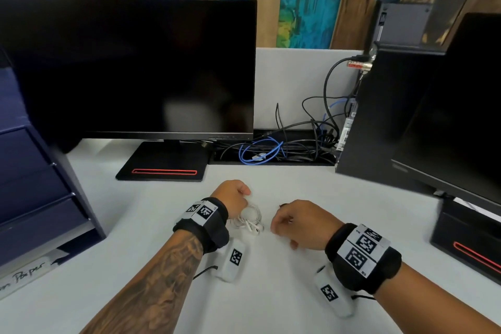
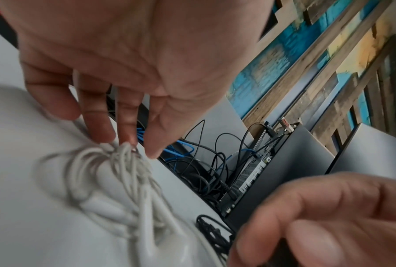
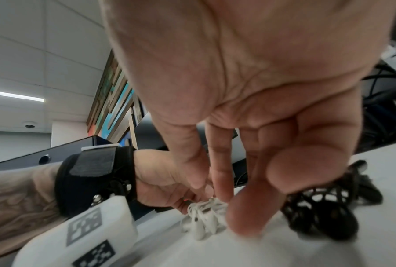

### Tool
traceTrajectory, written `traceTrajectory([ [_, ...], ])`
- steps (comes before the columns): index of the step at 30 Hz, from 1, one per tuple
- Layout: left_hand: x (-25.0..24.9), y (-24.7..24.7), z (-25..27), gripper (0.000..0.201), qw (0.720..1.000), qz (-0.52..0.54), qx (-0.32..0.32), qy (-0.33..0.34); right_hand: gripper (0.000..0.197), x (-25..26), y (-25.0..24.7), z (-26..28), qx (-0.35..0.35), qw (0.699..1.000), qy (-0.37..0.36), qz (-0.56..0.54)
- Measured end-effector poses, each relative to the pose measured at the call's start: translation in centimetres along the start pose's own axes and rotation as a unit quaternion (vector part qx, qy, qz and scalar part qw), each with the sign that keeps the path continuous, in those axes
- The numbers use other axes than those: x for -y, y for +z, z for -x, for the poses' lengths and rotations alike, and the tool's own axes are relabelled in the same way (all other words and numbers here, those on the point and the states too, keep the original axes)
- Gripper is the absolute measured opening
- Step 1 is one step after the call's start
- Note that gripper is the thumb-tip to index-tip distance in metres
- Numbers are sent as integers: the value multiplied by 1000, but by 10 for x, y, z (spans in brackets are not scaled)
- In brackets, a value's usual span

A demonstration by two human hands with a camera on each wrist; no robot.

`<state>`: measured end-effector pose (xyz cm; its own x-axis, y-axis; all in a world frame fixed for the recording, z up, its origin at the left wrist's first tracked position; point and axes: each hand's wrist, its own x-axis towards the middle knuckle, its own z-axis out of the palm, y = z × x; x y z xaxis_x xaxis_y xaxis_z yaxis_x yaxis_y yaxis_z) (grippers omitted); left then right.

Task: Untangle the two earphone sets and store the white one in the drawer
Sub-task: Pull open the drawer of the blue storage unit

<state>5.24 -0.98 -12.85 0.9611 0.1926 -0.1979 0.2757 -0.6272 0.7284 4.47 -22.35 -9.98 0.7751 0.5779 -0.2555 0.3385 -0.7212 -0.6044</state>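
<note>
Left hand (image 1: pixel 235 196) low over the pale grey desk top (image 1: pixel 135 225), fingertips (image 2: pixel 105 133) drawn together and pinching the top of the bundled white earphone cable (image 2: pixel 123 173), with the rest of that coil lying on the desk directly below. White earbuds (image 1: pixel 254 226) pointing toward the near edge, between the two hands. Right hand (image 1: pixel 301 222) just to the right of the white bundle, fingers bent downward and loosely apart, thumb and forefinger close above the desk; holding nothing as far as the right wrist view shows. Tangled black earphone cable (image 3: pixel 324 204) in a heap on the desk beyond the right hand's fingers, apart from the white set, mostly hidden beneath the hand in the head view. Dark blue drawer unit (image 1: pixel 32 198) at the left edge of the desk, drawers closed, well apart from both sets. Black monitor (image 1: pixel 130 68) behind the hands, loose black and blue cables (image 1: pixel 268 149) in a tray to its right.
</note>
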Motion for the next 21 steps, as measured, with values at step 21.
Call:
traceTrajectory([
  [21, 45, -204, 220, 8, 939, -9, -336, 78, 10, 243, 34, 17, -135, 953, -259, 77],
])
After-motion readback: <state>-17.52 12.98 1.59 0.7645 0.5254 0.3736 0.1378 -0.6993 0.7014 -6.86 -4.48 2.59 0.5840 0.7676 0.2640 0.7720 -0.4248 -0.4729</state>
